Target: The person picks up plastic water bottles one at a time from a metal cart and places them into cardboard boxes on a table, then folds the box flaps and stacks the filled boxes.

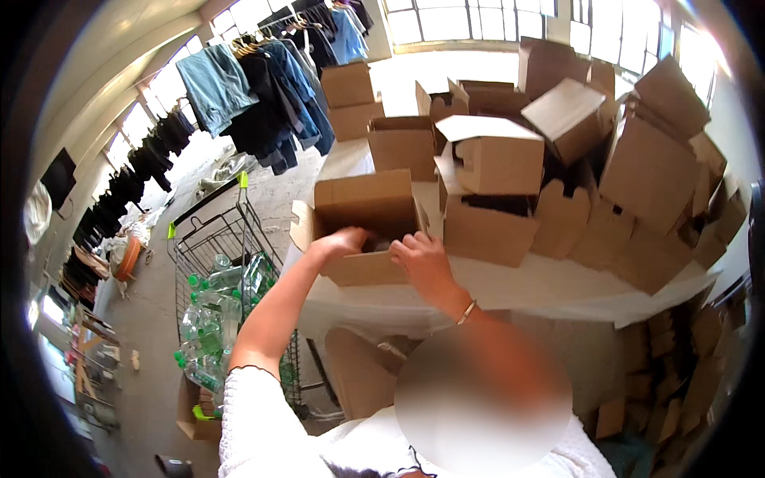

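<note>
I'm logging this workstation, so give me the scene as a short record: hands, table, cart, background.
left hand: partly inside the open cardboard box
right hand: at that box's near rim, toward its right corner; bracelet on wrist
table: white-covered, bearing more cardboard boxes
cart: wire, left of table, holding clear green-capped bottles
background: hanging clothes, windows

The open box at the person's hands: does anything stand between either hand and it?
Nothing visible does. The left hand reaches into the open box, and the right hand is at its near rim. The neighbouring boxes stand beyond and to the right, not in between.
</note>
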`<state>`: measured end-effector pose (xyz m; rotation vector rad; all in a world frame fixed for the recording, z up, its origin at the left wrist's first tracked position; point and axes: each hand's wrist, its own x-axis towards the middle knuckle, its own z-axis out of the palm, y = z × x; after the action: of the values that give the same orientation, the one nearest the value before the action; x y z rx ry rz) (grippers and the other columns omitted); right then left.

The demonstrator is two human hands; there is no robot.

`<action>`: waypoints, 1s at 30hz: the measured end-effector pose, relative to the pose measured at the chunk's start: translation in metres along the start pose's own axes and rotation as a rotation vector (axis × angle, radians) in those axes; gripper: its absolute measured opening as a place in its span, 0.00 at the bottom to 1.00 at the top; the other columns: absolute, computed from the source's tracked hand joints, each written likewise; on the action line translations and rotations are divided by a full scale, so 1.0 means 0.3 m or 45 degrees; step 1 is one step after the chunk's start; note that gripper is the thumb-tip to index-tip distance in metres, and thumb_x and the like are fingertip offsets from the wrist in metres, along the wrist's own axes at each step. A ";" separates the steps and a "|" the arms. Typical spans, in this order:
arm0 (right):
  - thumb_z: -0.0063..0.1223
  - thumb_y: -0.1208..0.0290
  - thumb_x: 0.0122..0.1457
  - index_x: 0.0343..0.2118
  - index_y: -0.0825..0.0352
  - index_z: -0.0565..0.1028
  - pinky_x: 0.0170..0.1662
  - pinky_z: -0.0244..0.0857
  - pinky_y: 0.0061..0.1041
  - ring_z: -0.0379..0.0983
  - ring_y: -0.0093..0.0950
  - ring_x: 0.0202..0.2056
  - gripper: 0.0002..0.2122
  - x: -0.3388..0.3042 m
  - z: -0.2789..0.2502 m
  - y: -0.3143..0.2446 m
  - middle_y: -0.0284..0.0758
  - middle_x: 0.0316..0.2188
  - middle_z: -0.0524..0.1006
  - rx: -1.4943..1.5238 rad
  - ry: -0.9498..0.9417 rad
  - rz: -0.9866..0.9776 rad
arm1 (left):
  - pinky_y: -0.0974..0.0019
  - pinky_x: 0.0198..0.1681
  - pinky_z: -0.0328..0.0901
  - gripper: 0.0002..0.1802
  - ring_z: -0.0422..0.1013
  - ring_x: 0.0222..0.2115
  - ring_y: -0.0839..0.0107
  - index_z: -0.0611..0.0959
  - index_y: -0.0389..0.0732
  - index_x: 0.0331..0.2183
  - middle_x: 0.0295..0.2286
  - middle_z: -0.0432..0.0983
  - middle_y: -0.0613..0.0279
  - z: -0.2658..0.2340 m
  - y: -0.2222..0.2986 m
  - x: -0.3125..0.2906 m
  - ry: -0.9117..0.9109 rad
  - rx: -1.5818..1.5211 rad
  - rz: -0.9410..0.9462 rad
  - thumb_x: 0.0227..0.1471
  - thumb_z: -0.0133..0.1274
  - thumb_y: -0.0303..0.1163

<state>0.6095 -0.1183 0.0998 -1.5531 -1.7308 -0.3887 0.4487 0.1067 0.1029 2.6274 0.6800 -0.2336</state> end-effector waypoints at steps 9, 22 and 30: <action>0.60 0.69 0.58 0.32 0.60 0.74 0.50 0.65 0.38 0.72 0.32 0.38 0.05 -0.031 -0.032 0.017 0.29 0.28 0.74 0.027 -0.039 -0.022 | 0.58 0.62 0.62 0.19 0.69 0.58 0.58 0.82 0.36 0.48 0.52 0.76 0.53 -0.071 0.335 -0.228 1.531 -0.247 0.374 0.53 0.58 0.23; 0.60 0.71 0.57 0.30 0.63 0.75 0.44 0.68 0.36 0.73 0.34 0.34 0.04 0.001 -0.078 -0.045 0.31 0.27 0.77 0.135 -0.057 0.040 | 0.59 0.71 0.44 0.42 0.54 0.69 0.60 0.69 0.39 0.65 0.65 0.64 0.53 0.448 0.281 -0.596 1.561 -1.137 -0.441 0.46 0.49 0.15; 0.64 0.70 0.55 0.35 0.63 0.80 0.58 0.65 0.41 0.76 0.35 0.42 0.07 -0.048 -0.156 -0.011 0.31 0.34 0.80 0.168 -0.055 -0.034 | 0.55 0.71 0.47 0.53 0.54 0.68 0.55 0.61 0.40 0.68 0.66 0.60 0.50 0.338 0.229 -0.524 1.307 -0.603 -0.211 0.46 0.70 0.33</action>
<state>0.6215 -0.1607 0.1215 -1.4547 -1.7755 -0.2501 0.3405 -0.0587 0.0765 2.0820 1.0806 1.1544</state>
